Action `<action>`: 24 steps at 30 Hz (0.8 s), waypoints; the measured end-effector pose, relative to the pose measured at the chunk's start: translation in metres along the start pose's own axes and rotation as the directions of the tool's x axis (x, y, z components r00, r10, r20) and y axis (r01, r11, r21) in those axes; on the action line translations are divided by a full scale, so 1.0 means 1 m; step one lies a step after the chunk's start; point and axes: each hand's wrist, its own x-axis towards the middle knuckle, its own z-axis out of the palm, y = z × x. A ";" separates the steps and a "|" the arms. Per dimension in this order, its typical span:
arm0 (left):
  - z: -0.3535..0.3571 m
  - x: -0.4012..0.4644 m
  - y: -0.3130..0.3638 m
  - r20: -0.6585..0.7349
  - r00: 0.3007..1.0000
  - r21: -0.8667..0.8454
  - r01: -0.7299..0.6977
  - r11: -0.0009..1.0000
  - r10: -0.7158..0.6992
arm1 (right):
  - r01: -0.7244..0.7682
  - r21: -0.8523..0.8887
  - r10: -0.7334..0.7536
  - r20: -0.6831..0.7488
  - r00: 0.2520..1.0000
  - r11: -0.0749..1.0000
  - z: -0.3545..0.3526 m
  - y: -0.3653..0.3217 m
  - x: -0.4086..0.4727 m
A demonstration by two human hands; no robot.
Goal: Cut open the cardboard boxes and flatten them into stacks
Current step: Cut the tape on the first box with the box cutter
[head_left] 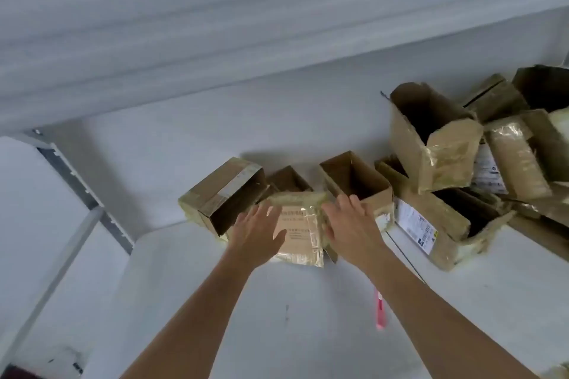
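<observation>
While both hands flanked the taped box (300,232) mid-table, apparently to steady it | left hand (257,232) spread open, touching its side | right hand (349,224) open, holding nothing | pink cutter (380,309) lay nearer, unused.

Print on the flattened box (297,232) and the shipping label (415,229) is too blurred to read

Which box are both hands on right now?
The small taped box with the printed label, lying nearest the person between left hand and right hand; the other boxes sit untouched.
</observation>
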 end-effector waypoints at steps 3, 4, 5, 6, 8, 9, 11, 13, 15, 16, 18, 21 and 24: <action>0.017 0.018 -0.005 0.010 0.998 -0.044 0.060 0.997 -0.060 | -0.012 0.055 0.013 -0.031 0.999 0.998 0.024 0.005 0.011; 0.022 0.023 -0.007 0.017 0.997 -0.040 0.070 0.997 -0.069 | -0.018 0.073 0.019 -0.021 1.000 0.997 0.031 0.006 0.013; 0.027 0.028 -0.008 0.019 0.997 -0.039 0.078 0.996 -0.077 | -0.022 0.097 0.023 -0.014 1.000 0.995 0.038 0.008 0.016; 0.031 0.030 -0.007 0.021 0.997 -0.044 0.080 0.996 -0.079 | -0.023 0.108 0.024 -0.003 1.000 0.994 0.044 0.010 0.017; 0.036 0.031 -0.008 0.031 0.995 -0.046 0.101 0.994 -0.100 | -0.037 0.123 0.035 0.018 0.999 0.992 0.052 0.012 0.018; 0.039 0.030 -0.010 0.048 0.991 -0.058 0.128 0.990 -0.126 | -0.036 0.157 0.034 0.010 0.999 0.987 0.056 0.010 0.018; 0.041 0.027 -0.013 0.091 0.979 -0.166 0.195 0.967 -0.182 | -0.034 0.262 0.035 0.003 0.999 0.965 0.061 0.007 0.017; 0.042 0.023 -0.014 0.147 0.969 -0.382 0.241 0.892 -0.199 | -0.018 0.385 0.014 0.012 1.000 0.923 0.066 0.007 0.014; 0.042 0.018 -0.012 0.195 0.960 -0.542 0.276 0.794 -0.201 | -0.049 0.525 0.002 0.090 0.996 0.850 0.066 0.009 0.009; 0.042 0.016 -0.010 0.211 0.955 -0.583 0.293 0.758 -0.206 | -0.092 0.604 0.000 0.151 0.989 0.792 0.063 0.009 0.005; 0.039 0.011 -0.005 0.202 0.953 -0.627 0.303 0.718 -0.225 | -0.180 0.716 0.003 0.241 0.970 0.675 0.057 0.008 -0.001; 0.027 0.000 0.005 0.182 0.944 -0.669 0.323 0.670 -0.274 | -0.228 0.792 0.005 0.273 0.962 0.566 0.042 0.004 -0.009; 0.012 -0.018 0.016 0.160 0.932 -0.686 0.342 0.642 -0.326 | -0.244 0.816 -0.026 0.301 0.953 0.524 0.022 0.003 -0.019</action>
